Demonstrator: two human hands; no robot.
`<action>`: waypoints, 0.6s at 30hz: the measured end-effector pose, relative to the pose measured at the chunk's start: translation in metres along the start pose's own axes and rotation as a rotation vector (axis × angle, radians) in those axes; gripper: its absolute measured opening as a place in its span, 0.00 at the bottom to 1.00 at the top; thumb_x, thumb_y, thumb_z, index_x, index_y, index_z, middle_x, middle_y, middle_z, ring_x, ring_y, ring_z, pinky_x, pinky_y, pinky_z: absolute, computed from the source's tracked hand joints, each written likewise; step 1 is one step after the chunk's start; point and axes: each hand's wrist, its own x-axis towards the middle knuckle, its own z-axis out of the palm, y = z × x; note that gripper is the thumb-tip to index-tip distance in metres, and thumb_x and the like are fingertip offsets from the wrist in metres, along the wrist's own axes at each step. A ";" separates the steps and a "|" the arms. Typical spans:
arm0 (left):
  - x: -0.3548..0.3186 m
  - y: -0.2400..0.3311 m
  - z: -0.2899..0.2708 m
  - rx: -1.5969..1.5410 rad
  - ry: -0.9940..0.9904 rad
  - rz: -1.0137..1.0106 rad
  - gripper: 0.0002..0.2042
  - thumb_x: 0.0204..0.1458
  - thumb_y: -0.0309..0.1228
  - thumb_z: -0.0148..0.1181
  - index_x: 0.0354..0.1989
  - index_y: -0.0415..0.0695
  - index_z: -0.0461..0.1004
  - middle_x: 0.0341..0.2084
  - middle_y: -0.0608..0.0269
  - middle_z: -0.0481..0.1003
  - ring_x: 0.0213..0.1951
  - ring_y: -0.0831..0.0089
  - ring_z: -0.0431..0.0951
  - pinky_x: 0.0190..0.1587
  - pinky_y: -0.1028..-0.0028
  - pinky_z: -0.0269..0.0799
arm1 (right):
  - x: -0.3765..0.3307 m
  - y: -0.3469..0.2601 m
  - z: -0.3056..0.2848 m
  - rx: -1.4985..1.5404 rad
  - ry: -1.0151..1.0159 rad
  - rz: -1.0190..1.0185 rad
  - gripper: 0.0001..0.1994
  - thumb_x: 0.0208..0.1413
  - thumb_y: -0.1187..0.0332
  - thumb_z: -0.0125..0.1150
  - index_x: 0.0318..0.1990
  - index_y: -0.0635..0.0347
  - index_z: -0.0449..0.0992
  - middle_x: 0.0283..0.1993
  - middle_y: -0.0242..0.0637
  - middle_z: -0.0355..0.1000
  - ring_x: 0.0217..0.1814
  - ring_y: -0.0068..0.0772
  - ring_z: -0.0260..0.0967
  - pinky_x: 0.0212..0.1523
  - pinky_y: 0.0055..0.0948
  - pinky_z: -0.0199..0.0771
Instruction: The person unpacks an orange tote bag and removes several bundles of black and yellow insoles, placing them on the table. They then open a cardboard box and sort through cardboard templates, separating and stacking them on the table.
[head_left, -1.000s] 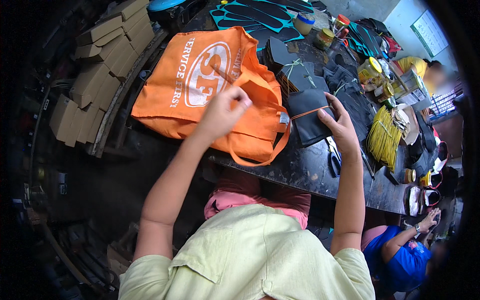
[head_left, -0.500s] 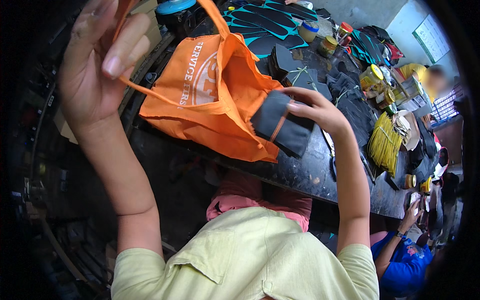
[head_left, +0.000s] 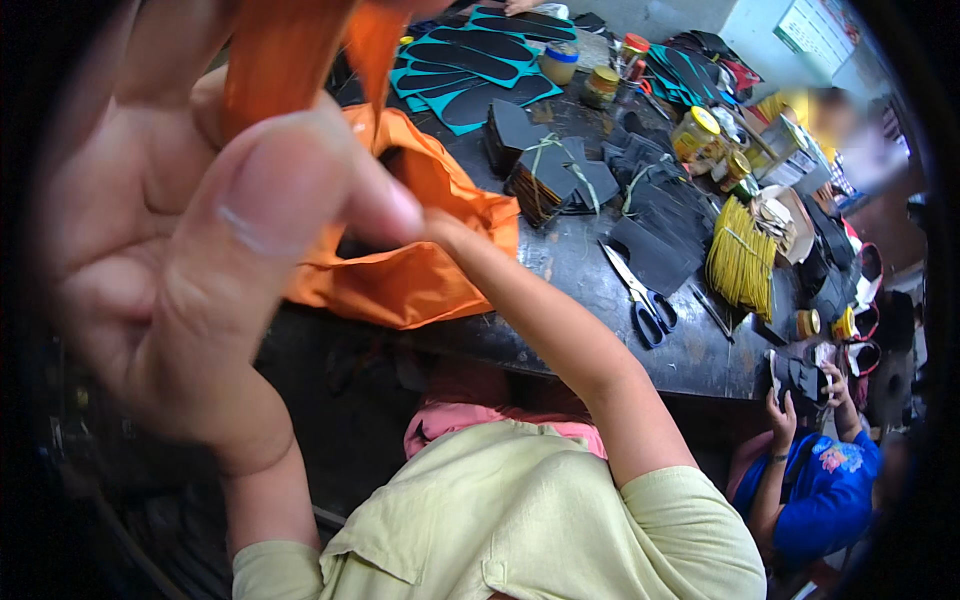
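Note:
Raised close to the camera, my left hand (head_left: 230, 220) is closed around the strap (head_left: 285, 65) of an orange cloth bag (head_left: 450, 290). The bag rests at the table's near edge with its mouth held up. My right hand (head_left: 438, 230) reaches into the bag's mouth; its fingers are hidden inside, and so is anything they hold. Right of the bag lie tied stacks of dark grey cut pieces (head_left: 540, 165). A pair of scissors (head_left: 640, 300) with dark blue handles lies on the table nearer to me.
Black sole-shaped pieces on teal sheets (head_left: 470, 60) spread at the back of the dark table (head_left: 530, 345). Jars (head_left: 695, 133), a bundle of yellow strips (head_left: 740, 255) and a box stand to the right. A person in blue (head_left: 825, 490) handles a dark item at lower right.
My right hand has moved left into the bag; the rubber-banded dark stack it held is out of sight. My left hand, with the strap, has come much nearer the camera.

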 end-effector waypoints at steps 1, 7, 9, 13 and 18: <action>-0.010 -0.015 -0.003 0.006 0.051 0.023 0.24 0.75 0.42 0.43 0.61 0.31 0.71 0.57 0.52 0.75 0.52 0.77 0.78 0.62 0.68 0.67 | -0.012 0.017 -0.021 -0.047 -0.268 0.055 0.53 0.62 0.47 0.70 0.82 0.67 0.45 0.72 0.64 0.67 0.77 0.62 0.64 0.74 0.45 0.66; -0.013 -0.081 0.027 0.041 0.636 -0.047 0.22 0.72 0.35 0.56 0.68 0.34 0.69 0.47 0.56 0.82 0.47 0.72 0.84 0.61 0.70 0.77 | -0.117 0.014 -0.120 0.061 -0.381 -0.041 0.24 0.69 0.66 0.65 0.68 0.64 0.73 0.56 0.45 0.82 0.55 0.33 0.81 0.56 0.33 0.80; 0.009 -0.106 0.076 0.157 0.759 -0.172 0.26 0.70 0.35 0.59 0.74 0.41 0.64 0.63 0.56 0.75 0.66 0.66 0.74 0.70 0.63 0.71 | -0.166 -0.001 -0.166 0.085 -0.392 0.024 0.22 0.69 0.66 0.65 0.67 0.64 0.75 0.52 0.43 0.84 0.52 0.33 0.82 0.55 0.34 0.80; 0.001 -0.135 0.207 0.161 0.229 -0.220 0.46 0.53 0.49 0.75 0.79 0.51 0.61 0.79 0.53 0.59 0.80 0.50 0.54 0.80 0.50 0.46 | -0.251 -0.009 -0.226 0.097 -0.044 0.135 0.19 0.68 0.70 0.66 0.64 0.61 0.78 0.50 0.41 0.84 0.52 0.30 0.83 0.56 0.32 0.80; -0.044 -0.172 0.303 0.411 -0.330 -0.421 0.38 0.63 0.57 0.60 0.79 0.54 0.62 0.78 0.48 0.59 0.80 0.49 0.55 0.80 0.44 0.43 | -0.343 0.037 -0.268 -0.425 0.542 0.211 0.17 0.62 0.72 0.70 0.57 0.66 0.80 0.54 0.48 0.81 0.56 0.49 0.79 0.59 0.41 0.77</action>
